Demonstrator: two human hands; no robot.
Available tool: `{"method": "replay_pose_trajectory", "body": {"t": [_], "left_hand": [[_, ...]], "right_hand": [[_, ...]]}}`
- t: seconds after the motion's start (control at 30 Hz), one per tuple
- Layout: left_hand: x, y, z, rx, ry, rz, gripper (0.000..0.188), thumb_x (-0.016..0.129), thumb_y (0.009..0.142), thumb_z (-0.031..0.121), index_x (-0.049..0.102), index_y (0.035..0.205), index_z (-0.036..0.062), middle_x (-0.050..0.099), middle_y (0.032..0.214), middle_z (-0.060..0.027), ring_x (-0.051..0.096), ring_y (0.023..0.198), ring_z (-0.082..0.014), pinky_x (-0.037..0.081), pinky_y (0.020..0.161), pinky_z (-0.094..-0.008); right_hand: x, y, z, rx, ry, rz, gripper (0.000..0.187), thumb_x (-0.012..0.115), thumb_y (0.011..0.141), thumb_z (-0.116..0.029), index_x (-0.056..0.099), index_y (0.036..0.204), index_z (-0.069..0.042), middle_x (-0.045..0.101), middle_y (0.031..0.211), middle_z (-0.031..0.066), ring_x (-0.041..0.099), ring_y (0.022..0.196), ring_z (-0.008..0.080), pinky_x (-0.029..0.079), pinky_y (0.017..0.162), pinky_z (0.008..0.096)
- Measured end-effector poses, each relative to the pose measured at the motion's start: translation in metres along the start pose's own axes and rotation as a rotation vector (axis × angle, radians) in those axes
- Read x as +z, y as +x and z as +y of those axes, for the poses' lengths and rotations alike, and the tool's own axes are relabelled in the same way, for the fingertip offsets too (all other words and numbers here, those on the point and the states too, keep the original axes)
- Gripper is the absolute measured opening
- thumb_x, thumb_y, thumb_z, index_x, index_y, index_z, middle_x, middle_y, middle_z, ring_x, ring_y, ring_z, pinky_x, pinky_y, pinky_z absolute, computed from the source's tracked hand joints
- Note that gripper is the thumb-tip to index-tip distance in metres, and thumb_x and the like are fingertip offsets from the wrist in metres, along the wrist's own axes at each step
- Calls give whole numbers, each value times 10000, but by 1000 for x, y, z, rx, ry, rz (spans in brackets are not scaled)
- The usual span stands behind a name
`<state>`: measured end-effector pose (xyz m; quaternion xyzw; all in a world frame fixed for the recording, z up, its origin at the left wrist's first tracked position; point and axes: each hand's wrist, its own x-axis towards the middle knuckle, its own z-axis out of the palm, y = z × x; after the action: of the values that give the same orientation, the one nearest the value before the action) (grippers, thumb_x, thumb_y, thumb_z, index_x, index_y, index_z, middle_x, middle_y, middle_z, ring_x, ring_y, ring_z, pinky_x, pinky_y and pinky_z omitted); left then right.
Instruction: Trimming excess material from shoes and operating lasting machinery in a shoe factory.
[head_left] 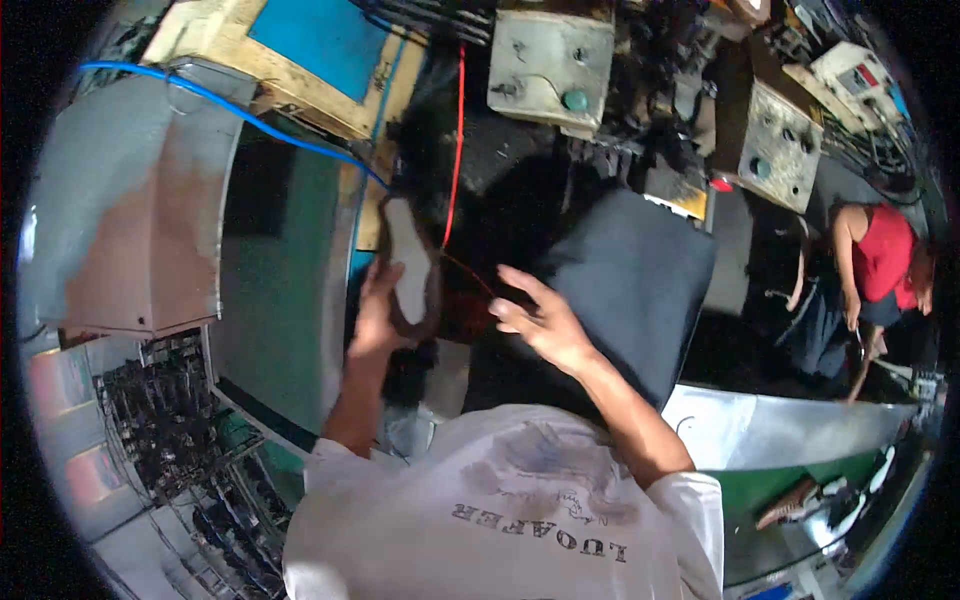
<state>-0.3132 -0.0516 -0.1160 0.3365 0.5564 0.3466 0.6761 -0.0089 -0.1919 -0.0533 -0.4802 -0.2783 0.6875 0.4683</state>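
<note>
My left hand (374, 308) grips a shoe (411, 262) by its side, near its lower end. The shoe stands on end with its pale grey underside toward me and a dark brown edge around it. To the right, my right hand (545, 325) is raised with its fingers apart and nothing visible in it. A dark gap separates that hand from the shoe. Behind my right hand's fingertips runs a thin red cord (456, 150), dim at its lower end; I cannot tell whether they touch. The shoe's upper is mostly hidden.
A large dark padded block (630, 290) stands just right of my right hand. A green conveyor belt (290, 270) runs along my left beside a grey metal hood (150, 200). Ahead are grimy control boxes (552, 65) and a blue hose (230, 112). A co-worker in red (885, 255) is at right.
</note>
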Motion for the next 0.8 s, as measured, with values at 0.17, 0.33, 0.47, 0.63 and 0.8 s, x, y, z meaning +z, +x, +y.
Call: {"method": "replay_pose_trajectory", "body": {"t": [0.17,0.33,0.47,0.63,0.8], "left_hand": [[-113,94,90,404,609,343,633,798,886,293,566,1416,36,694,1178,-131,675,1081,-270,549,981,-410],[-76,140,119,221,294,202,217,466,1020,52,640,890,49,463,632,4,416,486,-103,240,421,-276],[18,149,94,223,494,-195,281,626,1025,87,645,1279,-32,730,1010,-84,716,881,-189,599,822,-319],[176,141,108,150,581,-482,465,690,1020,145,604,1429,-58,712,1225,-104,720,1067,-198,594,952,-331],[296,129,126,294,665,-694,440,654,1069,189,616,1450,-30,711,1257,-107,710,1112,-187,585,976,-330]], "right_hand": [[-57,-19,17,-5,-4,320,533,741,1036,-234,603,1466,48,743,1268,115,700,1044,153,584,912,324],[-86,-26,4,-166,-479,520,425,722,1013,-214,684,1367,17,734,1285,221,725,1113,344,563,1008,417],[-125,-38,7,-231,-1066,719,465,723,955,-199,656,1376,-15,636,1422,174,499,1443,379,396,1232,492],[-174,-52,40,-164,-1330,844,594,716,953,-229,558,1495,-44,476,1588,142,366,1541,371,304,1263,606],[-181,-46,51,-131,-1341,928,574,709,949,-246,582,1475,-56,492,1575,124,373,1538,345,308,1266,592]]}}
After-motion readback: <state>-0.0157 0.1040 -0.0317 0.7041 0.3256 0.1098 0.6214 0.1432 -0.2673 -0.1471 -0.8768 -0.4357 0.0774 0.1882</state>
